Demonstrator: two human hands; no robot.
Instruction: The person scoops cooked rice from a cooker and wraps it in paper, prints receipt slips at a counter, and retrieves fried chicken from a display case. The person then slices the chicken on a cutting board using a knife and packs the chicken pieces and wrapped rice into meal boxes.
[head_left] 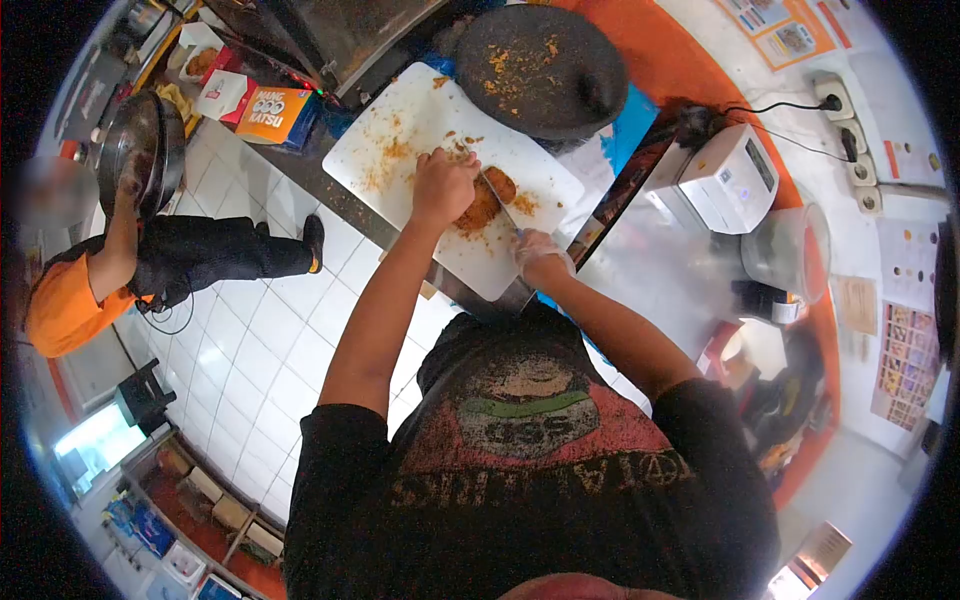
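Note:
A white cutting board point(370, 150) lies on the counter, strewn with orange-brown crumbs. On it rests a browned, breaded piece of food point(482, 208). My right hand point(542, 252), in a clear plastic glove, is closed round a knife's handle. The knife blade point(497, 190) lies slantwise across the food. Bare and closed, my left hand point(445, 185) is at the upper left of the food near the blade's tip; its fingertips are too small to show whether they pinch anything.
A round dark stone slab point(540, 75) with crumbs sits behind the board. An orange-and-white box point(275, 115) stands back left. A white device point(730, 180) and clear tub point(785, 250) are right. Another person point(90, 290) at left holds a dark pan point(145, 150).

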